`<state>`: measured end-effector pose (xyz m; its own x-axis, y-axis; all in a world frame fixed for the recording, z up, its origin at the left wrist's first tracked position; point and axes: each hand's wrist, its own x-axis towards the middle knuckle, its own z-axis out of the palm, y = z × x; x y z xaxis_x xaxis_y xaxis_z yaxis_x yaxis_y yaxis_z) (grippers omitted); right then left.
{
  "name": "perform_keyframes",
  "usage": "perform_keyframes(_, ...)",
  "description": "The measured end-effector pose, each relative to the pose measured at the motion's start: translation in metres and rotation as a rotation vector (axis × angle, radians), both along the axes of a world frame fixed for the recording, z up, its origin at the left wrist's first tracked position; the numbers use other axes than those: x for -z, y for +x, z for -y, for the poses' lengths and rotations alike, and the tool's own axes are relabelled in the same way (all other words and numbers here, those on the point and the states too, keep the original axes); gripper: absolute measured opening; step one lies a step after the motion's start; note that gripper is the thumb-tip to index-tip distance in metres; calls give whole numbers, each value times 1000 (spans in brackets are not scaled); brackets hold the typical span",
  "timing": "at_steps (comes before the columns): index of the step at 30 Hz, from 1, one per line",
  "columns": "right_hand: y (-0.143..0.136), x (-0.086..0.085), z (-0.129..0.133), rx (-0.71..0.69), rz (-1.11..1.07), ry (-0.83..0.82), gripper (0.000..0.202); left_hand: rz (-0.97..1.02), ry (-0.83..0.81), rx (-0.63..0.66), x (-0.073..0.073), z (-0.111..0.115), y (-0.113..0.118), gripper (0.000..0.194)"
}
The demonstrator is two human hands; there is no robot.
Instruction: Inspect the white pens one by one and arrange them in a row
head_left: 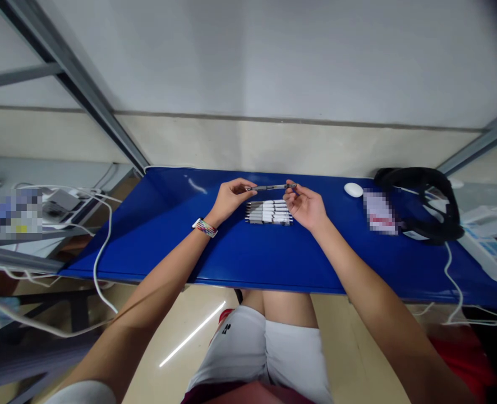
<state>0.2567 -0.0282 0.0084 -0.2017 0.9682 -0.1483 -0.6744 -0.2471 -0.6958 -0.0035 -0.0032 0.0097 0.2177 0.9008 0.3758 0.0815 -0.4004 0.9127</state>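
Note:
A slim pen (272, 187) is stretched level between my two hands, just above the blue table (248, 255). My left hand (232, 195) pinches its left end between thumb and fingers. At the other end, the fingers of my right hand (305, 205) are closed on the pen. Right below it, several pens (267, 212) with grey and white barrels lie side by side in a neat row on the table. My right fingers partly cover the right ends of that row.
A white computer mouse (353, 190), a blurred-out packet (380, 212) and a black headset with a strap (420, 205) sit to the right. White cables (101, 252) hang over the table's left edge. A pale wall (248, 146) rises behind; metal posts (101, 120) stand at both sides.

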Motion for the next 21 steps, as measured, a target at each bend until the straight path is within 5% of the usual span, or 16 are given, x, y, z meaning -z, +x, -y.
perform_keyframes(13, -1, -8, 10, -78, 97, 107, 36, 31, 23, -35, -1, -2, -2, 25)
perform_keyframes(21, -2, -2, 4, 18, 102, 63, 25, 15, 13, -14, 0, 1, 1, 24)
